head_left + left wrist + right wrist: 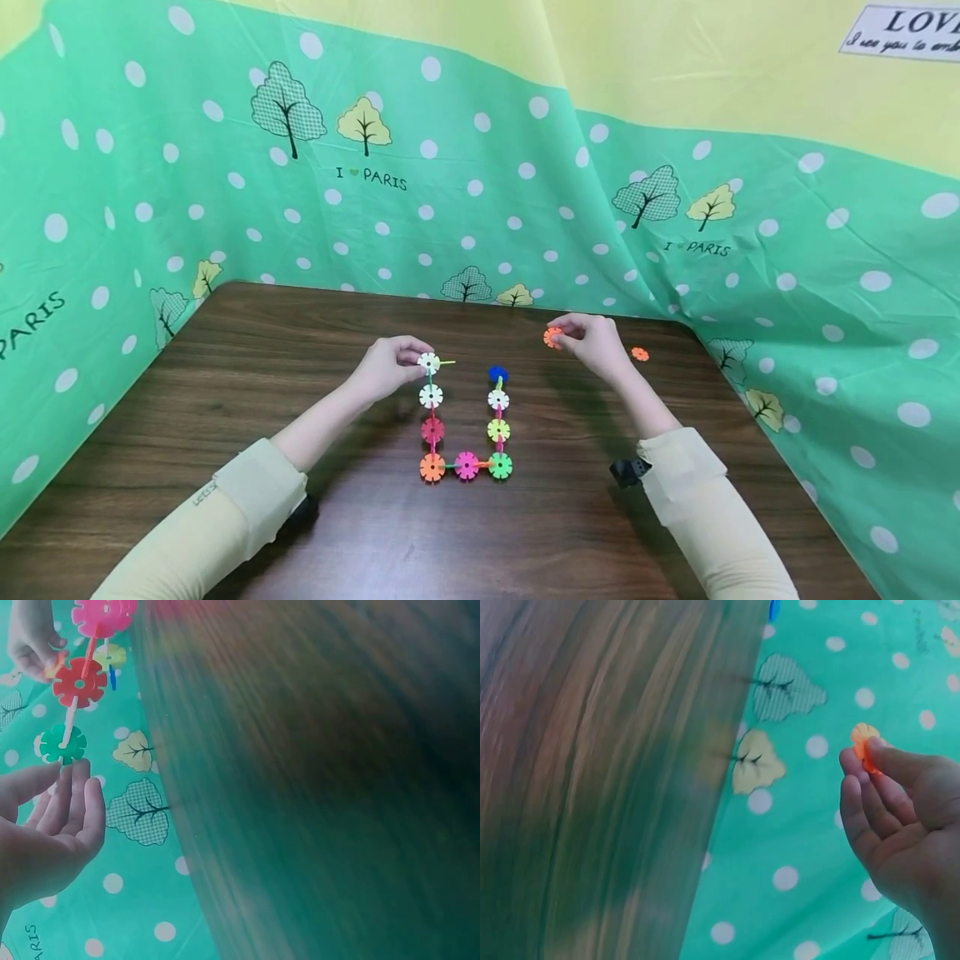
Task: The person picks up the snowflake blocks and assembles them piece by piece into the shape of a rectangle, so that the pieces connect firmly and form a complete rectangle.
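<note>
Flower-shaped notched plastic discs are joined into a U-shaped chain on the table in the head view. My left hand (386,368) pinches the white disc (428,363) at the top of the chain's left side; a yellow-green piece sticks out from it. In the left wrist view, a green disc (64,743) and a red disc (79,682) lead away from the left hand's fingertips. A blue disc (498,375) tops the chain's right side. Beyond it, my right hand (592,340) holds an orange disc (552,337) between thumb and fingers, apart from the chain.
Another orange disc (640,354) lies loose on the dark wooden table (360,533), right of the right hand. The chain's bottom row runs from an orange disc (432,467) through pink to green. A green polka-dot cloth (480,150) hangs behind and around the table.
</note>
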Tool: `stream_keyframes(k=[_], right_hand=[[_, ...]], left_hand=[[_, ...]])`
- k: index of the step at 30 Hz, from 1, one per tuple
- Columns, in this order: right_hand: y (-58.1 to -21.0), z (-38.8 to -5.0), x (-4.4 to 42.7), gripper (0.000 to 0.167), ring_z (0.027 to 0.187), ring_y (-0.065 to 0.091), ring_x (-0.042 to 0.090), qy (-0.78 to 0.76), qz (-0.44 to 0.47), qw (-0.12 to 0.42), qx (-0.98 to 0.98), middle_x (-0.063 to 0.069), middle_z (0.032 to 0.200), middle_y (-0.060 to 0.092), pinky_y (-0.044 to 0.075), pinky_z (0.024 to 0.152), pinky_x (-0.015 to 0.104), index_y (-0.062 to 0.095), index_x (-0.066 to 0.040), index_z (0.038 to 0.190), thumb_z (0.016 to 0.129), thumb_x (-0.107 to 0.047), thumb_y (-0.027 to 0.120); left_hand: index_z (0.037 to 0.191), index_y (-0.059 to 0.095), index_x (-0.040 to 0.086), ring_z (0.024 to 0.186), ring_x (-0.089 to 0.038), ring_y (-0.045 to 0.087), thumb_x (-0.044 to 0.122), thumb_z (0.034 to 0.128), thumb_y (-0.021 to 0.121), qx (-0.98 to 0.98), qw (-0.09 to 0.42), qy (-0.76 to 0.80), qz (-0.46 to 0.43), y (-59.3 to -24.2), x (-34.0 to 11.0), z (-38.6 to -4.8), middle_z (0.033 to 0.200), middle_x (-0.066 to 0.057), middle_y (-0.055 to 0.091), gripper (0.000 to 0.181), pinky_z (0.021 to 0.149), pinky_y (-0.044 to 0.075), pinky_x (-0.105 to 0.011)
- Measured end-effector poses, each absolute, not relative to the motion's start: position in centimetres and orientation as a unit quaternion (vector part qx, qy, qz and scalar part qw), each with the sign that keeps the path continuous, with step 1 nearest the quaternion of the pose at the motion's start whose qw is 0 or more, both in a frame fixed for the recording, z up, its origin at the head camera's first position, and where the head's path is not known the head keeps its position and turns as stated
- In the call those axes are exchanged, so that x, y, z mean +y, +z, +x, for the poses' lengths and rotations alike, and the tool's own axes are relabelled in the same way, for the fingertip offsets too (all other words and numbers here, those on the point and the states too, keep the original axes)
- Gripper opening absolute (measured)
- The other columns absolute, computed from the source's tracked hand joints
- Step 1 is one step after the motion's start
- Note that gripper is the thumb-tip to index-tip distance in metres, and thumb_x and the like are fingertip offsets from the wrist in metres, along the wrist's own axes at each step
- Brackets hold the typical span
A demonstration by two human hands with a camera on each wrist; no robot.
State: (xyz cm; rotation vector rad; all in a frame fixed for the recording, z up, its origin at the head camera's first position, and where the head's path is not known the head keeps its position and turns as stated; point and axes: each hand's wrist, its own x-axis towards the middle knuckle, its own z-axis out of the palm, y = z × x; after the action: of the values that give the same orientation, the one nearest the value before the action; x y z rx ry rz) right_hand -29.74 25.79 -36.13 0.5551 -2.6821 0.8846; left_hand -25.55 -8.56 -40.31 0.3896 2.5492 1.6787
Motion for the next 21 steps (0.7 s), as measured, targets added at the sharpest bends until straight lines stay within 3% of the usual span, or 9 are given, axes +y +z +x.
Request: stream_keyframes(k=[6, 10, 21], right_hand=[[-35.2, -28.6, 23.8, 0.019, 0.07, 0.067, 0.03, 0.362, 0.175, 0.102, -0.91, 0.008, 0.08, 0.071, 0.056, 0.057, 0.035, 0.07, -0.007, 0.103, 0.086, -0.015, 0.069], [-35.0, -27.9, 22.5, 0.022, 0.068, 0.068, 0.025, 0.387, 0.184, 0.093, -0.899, 0.008, 0.081, 0.071, 0.057, 0.06, 0.04, 0.07, -0.006, 0.105, 0.087, -0.017, 0.069], [-36.0, -26.1, 18.6, 0.022, 0.06, 0.067, 0.024, 0.434, 0.212, 0.106, -0.869, 0.007, 0.076, 0.071, 0.055, 0.053, 0.033, 0.07, -0.004, 0.104, 0.084, -0.014, 0.071]], left_hand=[[0.108, 0.067, 0.006, 0.086, -0.016, 0.065, 0.004, 0.0813, 0.07, 0.83, 0.019, 0.543, 0.126, -39.8, -8.4, -25.3, 0.091, -0.008, 0.071, 0.027, 0.077, 0.053, -0.03], [0.106, 0.068, 0.007, 0.085, -0.015, 0.065, 0.003, 0.0811, 0.07, 0.83, 0.005, 0.544, 0.124, -39.6, -8.2, -25.1, 0.09, -0.008, 0.071, 0.025, 0.076, 0.052, -0.029], [0.104, 0.069, 0.008, 0.083, -0.014, 0.065, 0.005, 0.0834, 0.069, 0.825, -0.011, 0.551, 0.126, -39.5, -7.9, -24.9, 0.088, -0.006, 0.072, 0.021, 0.075, 0.053, -0.029]])
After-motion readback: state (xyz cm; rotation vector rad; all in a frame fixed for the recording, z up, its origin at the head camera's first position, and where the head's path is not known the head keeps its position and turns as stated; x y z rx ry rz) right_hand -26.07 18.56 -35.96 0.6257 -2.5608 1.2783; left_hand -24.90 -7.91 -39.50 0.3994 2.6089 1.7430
